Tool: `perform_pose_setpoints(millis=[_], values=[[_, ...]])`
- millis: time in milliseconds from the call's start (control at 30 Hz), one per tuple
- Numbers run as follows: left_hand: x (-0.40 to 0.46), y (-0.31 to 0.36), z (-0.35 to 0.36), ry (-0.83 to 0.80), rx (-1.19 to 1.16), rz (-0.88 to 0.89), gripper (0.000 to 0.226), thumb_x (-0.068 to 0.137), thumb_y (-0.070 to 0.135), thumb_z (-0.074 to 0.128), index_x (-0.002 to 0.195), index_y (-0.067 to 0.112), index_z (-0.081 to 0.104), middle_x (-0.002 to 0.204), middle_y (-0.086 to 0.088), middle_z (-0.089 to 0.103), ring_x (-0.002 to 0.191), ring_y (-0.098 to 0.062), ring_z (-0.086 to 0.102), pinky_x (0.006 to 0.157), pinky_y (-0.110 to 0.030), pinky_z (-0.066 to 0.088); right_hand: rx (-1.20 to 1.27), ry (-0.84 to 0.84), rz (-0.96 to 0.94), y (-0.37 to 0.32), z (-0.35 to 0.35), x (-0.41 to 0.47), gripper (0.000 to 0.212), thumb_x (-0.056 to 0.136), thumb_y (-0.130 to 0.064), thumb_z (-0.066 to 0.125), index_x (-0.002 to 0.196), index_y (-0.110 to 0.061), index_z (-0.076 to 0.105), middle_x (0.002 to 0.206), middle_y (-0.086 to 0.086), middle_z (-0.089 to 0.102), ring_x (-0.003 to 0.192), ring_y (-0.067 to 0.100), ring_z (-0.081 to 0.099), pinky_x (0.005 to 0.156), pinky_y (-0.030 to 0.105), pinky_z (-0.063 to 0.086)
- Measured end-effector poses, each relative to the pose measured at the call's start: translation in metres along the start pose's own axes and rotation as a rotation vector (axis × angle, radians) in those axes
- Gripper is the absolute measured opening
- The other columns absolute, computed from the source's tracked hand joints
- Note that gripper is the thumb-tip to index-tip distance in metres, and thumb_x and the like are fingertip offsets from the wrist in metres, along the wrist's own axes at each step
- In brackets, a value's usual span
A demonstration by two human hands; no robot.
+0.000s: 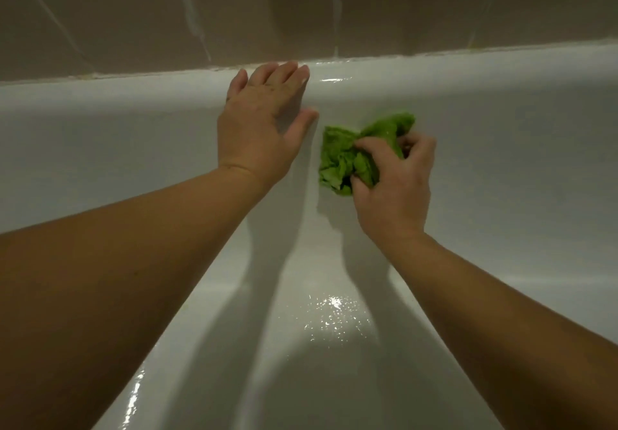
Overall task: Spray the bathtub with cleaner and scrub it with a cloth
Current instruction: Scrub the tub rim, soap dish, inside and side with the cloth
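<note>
The white bathtub fills the view, and its far inner wall faces me. My right hand is closed around a crumpled green cloth and presses it against that wall, just below the rim. To its left, my left hand lies flat on the wall with fingers spread, fingertips reaching the tub's far rim, holding nothing. Wet glints show on the tub floor and on the rim. No spray bottle is in view.
Beige wall tiles with pale grout lines rise behind the far rim. A caulk line runs along the joint between rim and tiles. The wet tub floor slopes down between my forearms.
</note>
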State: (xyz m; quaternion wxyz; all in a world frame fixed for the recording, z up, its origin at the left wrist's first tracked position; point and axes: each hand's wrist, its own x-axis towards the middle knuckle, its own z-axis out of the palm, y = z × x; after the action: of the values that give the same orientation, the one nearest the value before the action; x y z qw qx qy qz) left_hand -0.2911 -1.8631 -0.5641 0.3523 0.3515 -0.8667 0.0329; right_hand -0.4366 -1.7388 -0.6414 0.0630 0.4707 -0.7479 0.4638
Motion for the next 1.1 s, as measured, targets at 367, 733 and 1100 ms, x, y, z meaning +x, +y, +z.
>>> perform_pose_setpoints(millis=[367, 733, 1100], values=[[0.011, 0.041, 0.000, -0.056, -0.073, -0.104, 0.044, 0.102, 0.035, 0.060, 0.144, 0.022, 0.059, 0.152, 0.001, 0.054, 0.145, -0.016, 0.043, 0.124, -0.031, 0.015, -0.173, -0.139, -0.106, 0.010, -0.011, 0.001, 0.044, 0.075, -0.010, 0.082, 0.110, -0.032, 0.068, 0.124, 0.015, 0.044, 0.109, 0.036, 0.044, 0.061, 0.031, 0.040], [0.009, 0.036, 0.017, 0.011, -0.024, -0.039, 0.051, 0.101, 0.048, 0.056, 0.148, 0.029, 0.053, 0.156, 0.008, 0.049, 0.146, -0.011, 0.039, 0.123, -0.029, 0.013, -0.288, -0.449, 0.135, 0.111, 0.046, -0.124, 0.043, 0.086, -0.012, 0.072, 0.120, -0.035, 0.062, 0.134, 0.003, 0.031, 0.122, 0.028, 0.040, 0.070, 0.034, 0.049], [0.010, 0.040, 0.014, -0.018, -0.136, -0.003, 0.044, 0.099, 0.029, 0.064, 0.142, 0.020, 0.061, 0.150, 0.000, 0.056, 0.142, -0.018, 0.047, 0.123, -0.040, 0.020, -0.098, 0.043, -0.139, 0.013, -0.045, 0.043, 0.052, 0.074, -0.020, 0.083, 0.122, -0.032, 0.068, 0.129, 0.014, 0.041, 0.121, 0.034, 0.046, 0.074, 0.037, 0.051]])
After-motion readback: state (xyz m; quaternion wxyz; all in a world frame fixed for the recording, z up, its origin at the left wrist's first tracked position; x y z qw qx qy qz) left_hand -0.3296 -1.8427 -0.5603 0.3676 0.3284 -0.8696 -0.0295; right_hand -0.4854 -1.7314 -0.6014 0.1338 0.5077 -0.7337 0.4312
